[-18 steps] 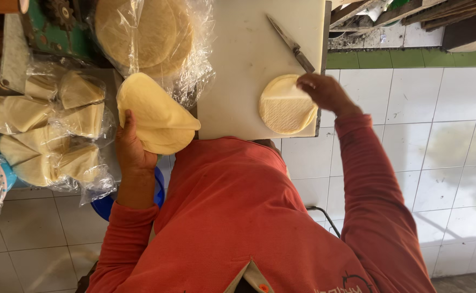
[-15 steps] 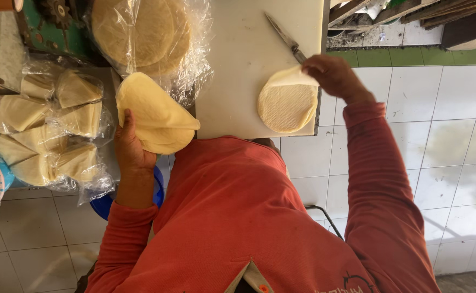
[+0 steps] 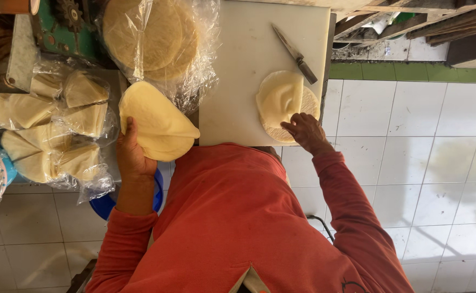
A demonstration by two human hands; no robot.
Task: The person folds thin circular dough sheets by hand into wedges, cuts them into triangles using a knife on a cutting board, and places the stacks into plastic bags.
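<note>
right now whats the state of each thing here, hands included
left hand: shut on folded stack of flat rounds, held up off the board
right hand: fingers on top round, partly folded over its stack
knife: lying flat on white cutting board, untouched
bagged rounds: plastic wrapped
bagged folded pieces: sealed in bags

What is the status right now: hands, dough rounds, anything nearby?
Left hand holds a folded stack of rounds. Right hand fingers press the half-folded rounds on the white board. Knife lies beside them.
</note>
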